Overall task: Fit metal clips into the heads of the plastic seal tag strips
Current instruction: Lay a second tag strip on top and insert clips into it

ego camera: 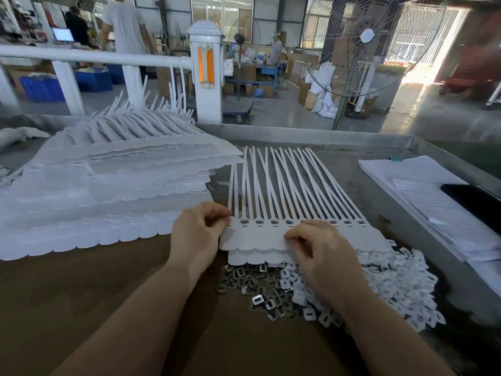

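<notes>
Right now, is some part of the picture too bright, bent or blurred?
Head view: the doorway at upper right is overexposed and casts glare on the floor; the white railing and the table's far rim bow from wide-angle distortion; the stacked tag sheets look washed out; the hands and the metal clips stay sharp.

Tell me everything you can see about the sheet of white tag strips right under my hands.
The sheet of tag strips is white plastic: a row of joined rounded tags with slotted heads, thin tails fanning away. It lies flat on a similar sheet on the table, its near edge beside the metal clips. The left hand pinches its left end; the right hand rests curled on its middle.
</notes>
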The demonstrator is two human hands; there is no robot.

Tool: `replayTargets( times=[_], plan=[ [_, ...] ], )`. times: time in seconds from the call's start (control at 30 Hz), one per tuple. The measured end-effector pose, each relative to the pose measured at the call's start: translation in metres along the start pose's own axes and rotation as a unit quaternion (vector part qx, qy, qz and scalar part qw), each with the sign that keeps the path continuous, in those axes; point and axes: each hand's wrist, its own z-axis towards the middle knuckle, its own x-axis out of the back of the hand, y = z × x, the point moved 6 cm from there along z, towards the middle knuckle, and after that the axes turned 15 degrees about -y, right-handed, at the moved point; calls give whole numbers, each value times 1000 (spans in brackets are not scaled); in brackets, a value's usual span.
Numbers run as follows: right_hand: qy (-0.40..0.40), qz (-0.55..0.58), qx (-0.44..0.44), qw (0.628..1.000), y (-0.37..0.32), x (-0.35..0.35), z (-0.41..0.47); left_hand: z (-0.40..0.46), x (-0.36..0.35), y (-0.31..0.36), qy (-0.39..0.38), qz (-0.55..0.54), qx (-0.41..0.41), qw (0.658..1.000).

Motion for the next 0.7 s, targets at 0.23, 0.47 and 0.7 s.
replayTargets(
  times=[0.23, 0.47, 0.7],
  plan=[
    [-6, -5, 1, 1000, -1, -1, 1, 5, 5, -4, 31, -24, 10, 999],
    [-6, -3, 3, 1000, -1, -1, 0, 8, 4, -6, 23, 3, 21, 1000],
    [-10, -3, 2, 1000, -2, -1, 0, 9, 3, -3, 22, 86, 6, 996]
  ],
)
